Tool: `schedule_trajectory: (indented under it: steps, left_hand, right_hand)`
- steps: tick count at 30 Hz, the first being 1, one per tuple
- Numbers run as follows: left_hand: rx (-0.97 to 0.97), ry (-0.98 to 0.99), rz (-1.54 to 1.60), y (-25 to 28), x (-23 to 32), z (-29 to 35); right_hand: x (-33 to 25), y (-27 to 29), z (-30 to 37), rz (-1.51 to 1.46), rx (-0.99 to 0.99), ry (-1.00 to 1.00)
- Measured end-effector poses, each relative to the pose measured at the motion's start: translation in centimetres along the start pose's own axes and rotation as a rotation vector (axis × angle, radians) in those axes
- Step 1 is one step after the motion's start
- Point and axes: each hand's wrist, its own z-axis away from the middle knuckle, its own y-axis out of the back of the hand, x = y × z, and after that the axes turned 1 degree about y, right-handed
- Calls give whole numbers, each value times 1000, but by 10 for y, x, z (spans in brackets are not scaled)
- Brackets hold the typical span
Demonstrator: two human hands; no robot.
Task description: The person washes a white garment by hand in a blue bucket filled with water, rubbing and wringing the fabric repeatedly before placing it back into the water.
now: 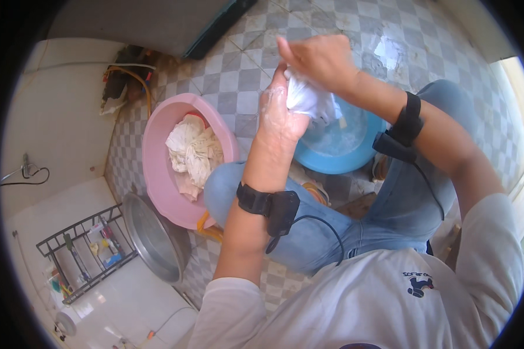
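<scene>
A wet white cloth [308, 99] is bunched between my two hands, above the blue basin [371, 152] of soapy water. My left hand [280, 110], with suds on its skin, grips the cloth from the left and below. Over the cloth's upper end my right hand [326, 61] is closed in a fist, its thumb sticking out to the left. The right fingers curl away from view, so their exact hold is partly hidden. Part of the cloth hangs down toward the water.
To the left, a pink tub [152, 168] holds crumpled cream clothes [195, 148]. A metal basin [151, 232] leans by a black rack [78, 256] of brushes. A hose [140, 78] lies near the wall. Checkered tiles [239, 64] cover the floor; my knees flank the blue basin.
</scene>
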Motion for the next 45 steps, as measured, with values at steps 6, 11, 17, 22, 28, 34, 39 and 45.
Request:
schedule_trajectory:
  steps: [6,11,17,22,28,34,39,45]
  left_hand:
    - [-251,234,54,25,5,-5]
    - [-110,36,34,5,4,0]
    - [-176,40,18,11,-2,2]
    - [-128,0,78,8,1,10]
    - [-115,48,45,-3,2,2]
    - [-402,65,167,25,2,-9]
    - [-36,-108,59,-17,28,15]
    - [19,-355,-88,-23,39,21]
  right_hand:
    - [-37,13,27,-93,251,575]
    - [-8,7,-2,104,22,56]
    - [-18,7,22,-72,202,575]
    - [-22,5,9,289,33,281]
    - [7,7,-1,104,201,308]
    - [-29,-3,19,17,232,538]
    - [11,21,-17,-7,-38,-208]
    - [30,50,-11,-903,-431,-678]
